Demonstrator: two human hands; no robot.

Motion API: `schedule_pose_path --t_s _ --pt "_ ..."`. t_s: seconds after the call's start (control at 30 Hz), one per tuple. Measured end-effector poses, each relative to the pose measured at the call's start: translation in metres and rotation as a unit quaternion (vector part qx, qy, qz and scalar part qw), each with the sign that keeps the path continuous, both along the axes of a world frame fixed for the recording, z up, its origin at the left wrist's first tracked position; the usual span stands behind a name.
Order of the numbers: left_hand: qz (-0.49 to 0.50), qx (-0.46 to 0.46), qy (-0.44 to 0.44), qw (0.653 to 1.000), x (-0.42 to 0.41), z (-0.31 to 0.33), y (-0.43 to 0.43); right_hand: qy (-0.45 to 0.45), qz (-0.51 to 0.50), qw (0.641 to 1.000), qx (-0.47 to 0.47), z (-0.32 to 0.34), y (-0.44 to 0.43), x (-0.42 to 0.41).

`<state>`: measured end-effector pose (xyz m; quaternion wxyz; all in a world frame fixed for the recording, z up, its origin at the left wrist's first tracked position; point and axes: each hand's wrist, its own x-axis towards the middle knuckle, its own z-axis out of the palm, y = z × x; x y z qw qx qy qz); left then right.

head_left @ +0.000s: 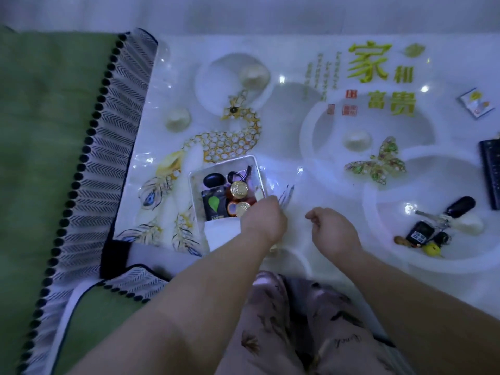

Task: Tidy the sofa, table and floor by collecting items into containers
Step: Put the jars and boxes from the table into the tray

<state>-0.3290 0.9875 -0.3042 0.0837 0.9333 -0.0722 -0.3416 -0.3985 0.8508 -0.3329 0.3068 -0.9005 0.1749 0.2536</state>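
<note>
A white open box stands on the glossy printed table. It holds a black oval case, a dark packet with a green leaf, gold-lidded jars and a black hair tie. My left hand is at the box's near right corner with its fingers curled. Thin pen-like sticks poke out past its fingertips. My right hand hovers over the table just to the right, curled into a fist with nothing visible in it.
A bunch of keys with black remotes and a yellow charm lies at the right. A dark flat device sits at the right edge and a small packet at the far right. A green sofa with a patterned cover borders the left.
</note>
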Motion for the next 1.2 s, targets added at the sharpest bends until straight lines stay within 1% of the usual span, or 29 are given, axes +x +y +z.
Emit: schedule_pose_path --t_s 0.13,0.23,0.3,0.4,0.5,0.57,0.6,0.67,0.73,0.8,0.87,0.97,1.1,1.2 --pt "0.115 -0.004 0.014 0.993 0.014 0.011 0.062 -0.009 0.029 1.0 0.006 0.015 0.042 0.019" --pt "0.194 0.003 0.055 0.98 0.024 0.009 0.107 -0.017 0.039 0.999 -0.004 0.023 0.073 0.032" --pt "0.237 -0.012 0.064 0.969 0.03 0.004 0.126 -0.017 0.041 0.999 -0.003 0.024 0.086 0.037" --pt "0.262 -0.034 0.046 0.963 0.04 0.0 0.142 -0.018 0.045 0.999 -0.018 0.024 0.101 0.04" --pt "0.279 -0.008 0.025 0.96 0.046 0.002 0.152 -0.002 0.022 0.999 -0.04 0.029 0.106 0.038" --pt "0.276 0.02 0.042 0.96 0.046 0.0 0.16 -0.004 -0.005 0.998 -0.061 0.034 0.11 0.035" --pt "0.265 0.028 0.065 0.962 0.045 -0.002 0.163 -0.002 -0.022 0.998 -0.065 0.036 0.111 0.034" --pt "0.231 0.03 0.12 0.965 0.044 -0.005 0.167 0.03 -0.062 0.996 -0.052 0.034 0.114 0.033" --pt "0.198 0.029 0.153 0.968 0.044 -0.006 0.169 0.076 -0.085 0.993 -0.028 0.03 0.114 0.033" --pt "0.167 0.033 0.16 0.972 0.044 -0.007 0.169 0.104 -0.088 0.991 -0.013 0.026 0.113 0.033" --pt "0.143 0.042 0.156 0.976 0.045 -0.006 0.166 0.107 -0.094 0.99 -0.017 0.023 0.11 0.032" --pt "0.108 0.066 0.156 0.98 0.048 -0.003 0.16 0.11 -0.142 0.984 -0.013 0.019 0.104 0.031" --pt "0.097 0.076 0.157 0.98 0.048 -0.005 0.152 0.14 -0.135 0.981 0.009 0.011 0.099 0.032" --pt "0.105 0.086 0.155 0.979 0.046 -0.001 0.142 0.135 -0.136 0.981 0.042 0.003 0.096 0.029"
